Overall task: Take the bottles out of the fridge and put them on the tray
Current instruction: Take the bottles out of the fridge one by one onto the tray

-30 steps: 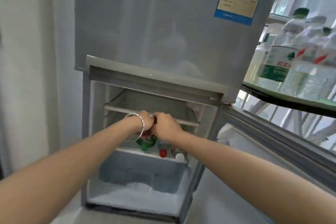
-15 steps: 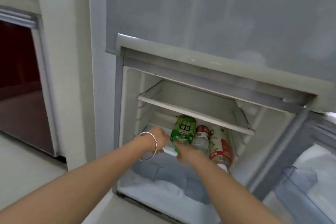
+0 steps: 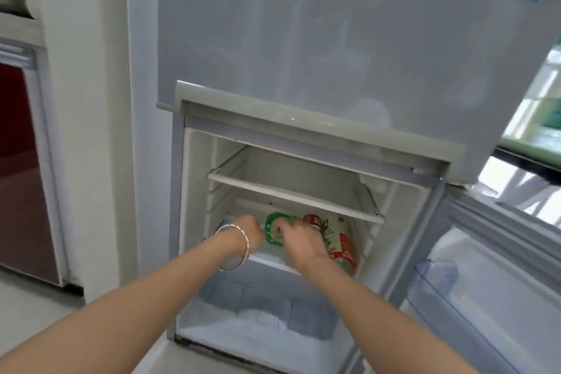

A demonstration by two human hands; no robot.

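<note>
Since half a sec ago right hand [image 3: 299, 241] slid onto green bottle [image 3: 274, 232] lying on fridge [image 3: 303, 55] middle shelf | fingers curled over it, blurry | left hand [image 3: 250, 232] just left, grip can't tell | red-label bottle [image 3: 340, 240] right

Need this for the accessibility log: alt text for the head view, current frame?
Two bare hands reach into the open lower fridge compartment: the right hand is at a green-labelled bottle lying on the middle shelf, the left hand, with a bracelet on its wrist, is beside it. A red-labelled bottle lies to the right; the shelf above is bare.
</note>
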